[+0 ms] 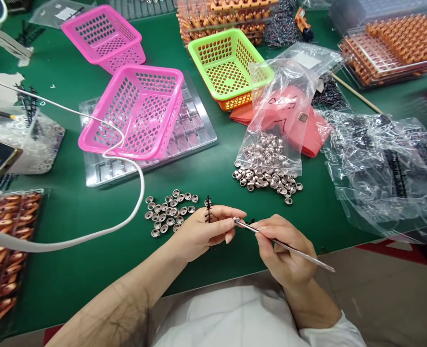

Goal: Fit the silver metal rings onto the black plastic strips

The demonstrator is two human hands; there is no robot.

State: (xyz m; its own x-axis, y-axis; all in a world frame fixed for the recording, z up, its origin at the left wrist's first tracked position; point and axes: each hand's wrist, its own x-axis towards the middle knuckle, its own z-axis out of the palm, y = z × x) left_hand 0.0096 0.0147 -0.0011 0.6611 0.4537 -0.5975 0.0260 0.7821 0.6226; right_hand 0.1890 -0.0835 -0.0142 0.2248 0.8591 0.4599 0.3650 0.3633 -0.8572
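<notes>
Head view: left hand (pixel 204 232) pinches a metal cup (pixel 236 220) (at its fingertips).

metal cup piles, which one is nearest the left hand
The looser, scattered pile, just beside the left hand; the other, denser pile lies farther off, by the clear plastic bag.

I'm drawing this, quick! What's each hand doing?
Left hand: closed, holding a small metal piece and black strip.
Right hand: closed, holding a thin metal tool.
</notes>
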